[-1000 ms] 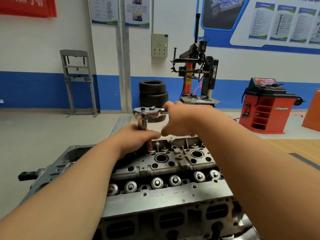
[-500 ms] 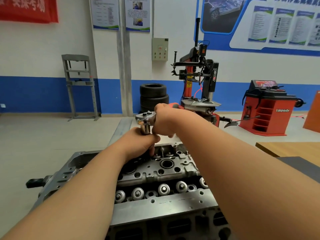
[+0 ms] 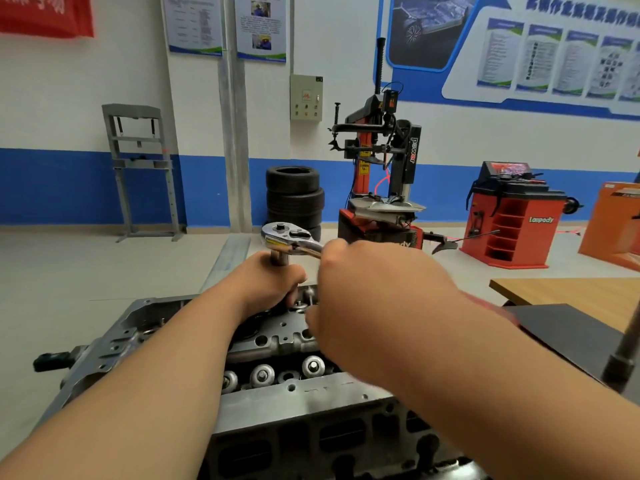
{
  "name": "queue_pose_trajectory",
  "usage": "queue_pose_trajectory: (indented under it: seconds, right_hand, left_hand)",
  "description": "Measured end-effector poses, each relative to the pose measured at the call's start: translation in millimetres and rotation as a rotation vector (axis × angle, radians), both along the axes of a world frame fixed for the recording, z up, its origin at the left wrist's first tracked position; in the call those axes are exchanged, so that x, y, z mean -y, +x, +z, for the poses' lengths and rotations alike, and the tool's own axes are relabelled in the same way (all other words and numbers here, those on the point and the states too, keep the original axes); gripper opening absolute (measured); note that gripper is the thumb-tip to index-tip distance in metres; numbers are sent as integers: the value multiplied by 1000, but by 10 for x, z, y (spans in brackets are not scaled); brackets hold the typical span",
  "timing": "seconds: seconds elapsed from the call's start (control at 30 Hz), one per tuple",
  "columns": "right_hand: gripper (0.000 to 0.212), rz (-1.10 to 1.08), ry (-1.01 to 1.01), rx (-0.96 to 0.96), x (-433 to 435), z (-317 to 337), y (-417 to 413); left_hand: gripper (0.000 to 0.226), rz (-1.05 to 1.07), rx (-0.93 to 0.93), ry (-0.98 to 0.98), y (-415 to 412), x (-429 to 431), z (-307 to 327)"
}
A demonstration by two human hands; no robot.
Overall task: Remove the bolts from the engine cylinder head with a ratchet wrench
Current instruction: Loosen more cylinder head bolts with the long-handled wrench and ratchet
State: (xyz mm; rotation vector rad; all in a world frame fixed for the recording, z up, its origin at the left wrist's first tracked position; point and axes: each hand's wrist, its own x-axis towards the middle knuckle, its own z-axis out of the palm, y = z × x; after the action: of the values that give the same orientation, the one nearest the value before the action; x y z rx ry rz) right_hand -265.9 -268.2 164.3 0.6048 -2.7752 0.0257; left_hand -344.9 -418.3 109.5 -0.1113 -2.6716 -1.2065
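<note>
- Fingers [image 3: 291, 277] of the left hand [image 3: 266, 285] curled tight round the shiny socket post [image 3: 278, 258], right under the wrench head.
- Fingers [image 3: 331, 251] of the right hand [image 3: 377, 299] wrapped round the handle of the ratchet wrench [image 3: 289, 237]; a bit blurry, with most of the handle hidden under the hand.
- One wrench, one socket post, two hands.
- Both arms stretched forward over the engine cylinder head [image 3: 301, 398], right arm crossing its near right part.
- Wrench head up high and lying flat, handle pointing right into the right hand; post standing straight down onto the far side of the cylinder head.
- Bolt under the post hidden by the left hand, so no telling how far out.
- Three round silver valve caps [image 3: 262, 375] in a row, just below the two arms.
- One black knob [image 3: 46, 362] sticking out past the left edge, with floor on that side.
- On the right, one wooden table [image 3: 568, 289] and one dark mat [image 3: 571, 336] near the right arm; one dark bar [image 3: 623, 355] at the picture's edge.
- Far back by the wall: three stacked tires [image 3: 294, 199], one tire machine [image 3: 381, 161], one red cabinet [image 3: 509, 220], one grey frame [image 3: 142, 168]; lots of floor between them and the engine.
</note>
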Motion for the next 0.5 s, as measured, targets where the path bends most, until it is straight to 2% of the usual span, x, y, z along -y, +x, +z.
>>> queue_pose_trajectory:
  seconds: [0.07, 0.17, 0.23, 0.33, 0.37, 0.43, 0.5]
  right_hand:
    - [9, -21, -80, 86, 68, 37, -34]
    - [22, -54, 90, -64, 110, 30, -311]
    - [15, -48, 66, -74, 80, 17, -589]
    - [61, 78, -245, 178, 145, -37, -1011]
    - [69, 126, -329, 260, 217, -41, -1087]
    - [75, 173, -375, 350, 387, -31, -1160]
    - [75, 204, -338, 369, 511, -13, -1203]
  left_hand:
    - [31, 1, -14, -25, 3, 11, -3]
    - [41, 19, 16, -6, -29, 24, -35]
    - [45, 19, 54, 54, -52, 35, -52]
    - [40, -12, 44, 97, -68, 69, -56]
    - [36, -24, 36, 119, -64, 85, -55]
    - [29, -42, 33, 179, -63, 117, -44]
    - [24, -47, 35, 189, -60, 134, -33]
